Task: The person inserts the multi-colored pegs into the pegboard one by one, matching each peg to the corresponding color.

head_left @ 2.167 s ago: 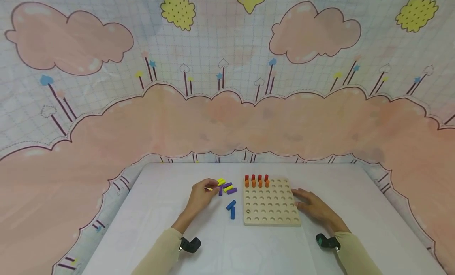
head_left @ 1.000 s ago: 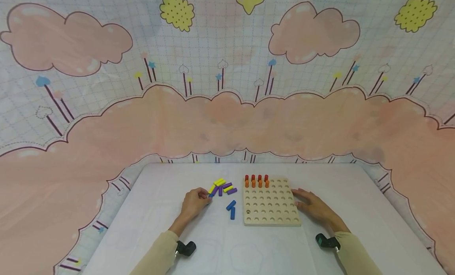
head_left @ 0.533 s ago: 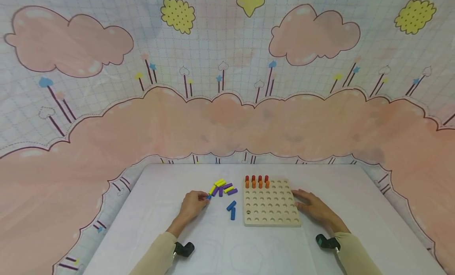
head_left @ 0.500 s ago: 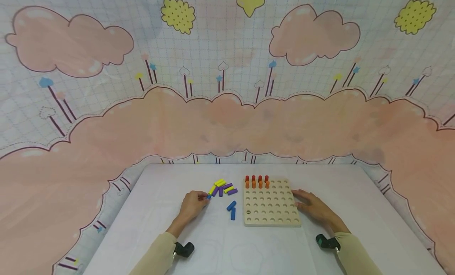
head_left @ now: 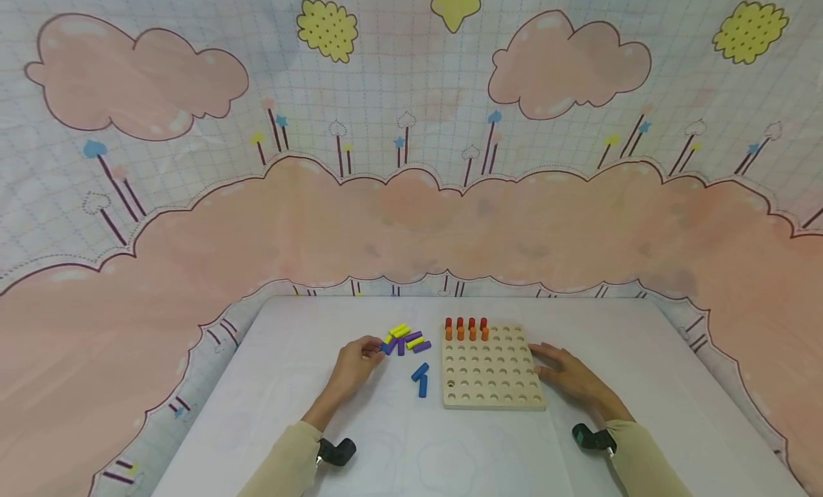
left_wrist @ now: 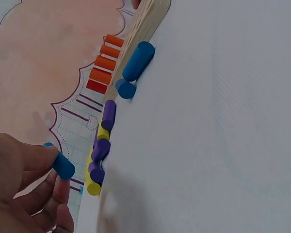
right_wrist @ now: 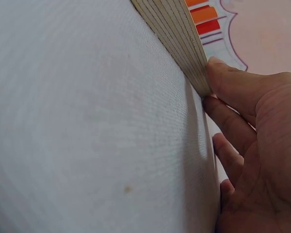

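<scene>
A white cloth with a fine, even weave covers the table (head_left: 289,411) in front of me, smooth right up to its far edge. Nearest me, my left hand (head_left: 356,362) pinches a short blue peg (left_wrist: 63,165), a smooth round cylinder, between thumb and fingertips, lifted just off the cloth. My right hand (head_left: 566,374) lies with relaxed fingers against the right edge of the wooden board (head_left: 493,375), fingertips touching its layered plywood side; it grips nothing. The board is a pale, flat square drilled with even rows of round holes. Just left of it two more blue pegs (head_left: 421,379) lie on their sides, touching end to end at an angle. A little farther, right by my left fingertips, a loose heap of purple and yellow pegs (head_left: 405,338) lies jumbled together. In the board's far rows stand upright orange pegs (head_left: 466,333) and, behind them, red pegs (head_left: 466,323). Beyond the table hangs a soft backdrop (head_left: 411,126) printed with pink clouds on a pale grid.
</scene>
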{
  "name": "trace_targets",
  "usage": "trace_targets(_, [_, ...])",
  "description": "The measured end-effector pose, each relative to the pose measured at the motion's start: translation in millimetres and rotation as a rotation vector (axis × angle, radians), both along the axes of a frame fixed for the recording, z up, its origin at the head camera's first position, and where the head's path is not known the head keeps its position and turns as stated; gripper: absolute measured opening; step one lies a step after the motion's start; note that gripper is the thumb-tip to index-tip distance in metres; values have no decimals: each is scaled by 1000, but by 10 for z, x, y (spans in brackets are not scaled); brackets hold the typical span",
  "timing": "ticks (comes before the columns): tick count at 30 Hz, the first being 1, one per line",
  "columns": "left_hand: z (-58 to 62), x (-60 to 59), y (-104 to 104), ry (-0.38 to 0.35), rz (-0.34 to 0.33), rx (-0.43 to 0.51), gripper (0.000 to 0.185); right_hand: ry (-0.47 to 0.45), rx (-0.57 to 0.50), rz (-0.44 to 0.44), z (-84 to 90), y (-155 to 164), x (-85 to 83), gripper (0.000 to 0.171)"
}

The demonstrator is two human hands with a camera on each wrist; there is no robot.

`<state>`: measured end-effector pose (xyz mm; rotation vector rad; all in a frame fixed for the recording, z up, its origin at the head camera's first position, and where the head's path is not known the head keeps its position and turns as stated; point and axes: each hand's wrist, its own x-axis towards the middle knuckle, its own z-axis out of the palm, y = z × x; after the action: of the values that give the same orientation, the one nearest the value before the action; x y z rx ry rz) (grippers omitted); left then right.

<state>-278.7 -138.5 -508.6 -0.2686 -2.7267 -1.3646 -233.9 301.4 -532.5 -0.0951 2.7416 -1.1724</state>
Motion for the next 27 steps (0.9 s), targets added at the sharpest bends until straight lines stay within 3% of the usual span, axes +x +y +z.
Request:
trace_targets(8, [137,16,190,33,-10,45,24,-17,-5,-10,-6,-6,-5,60])
trace_targets(16, [184,-6,369,60,-49,107,22,-3,3,-5,18,-13,11,58])
trace_targets(27, [234,-20,716,8,-93,152,26,-7,11,-4,26,-20,26,58])
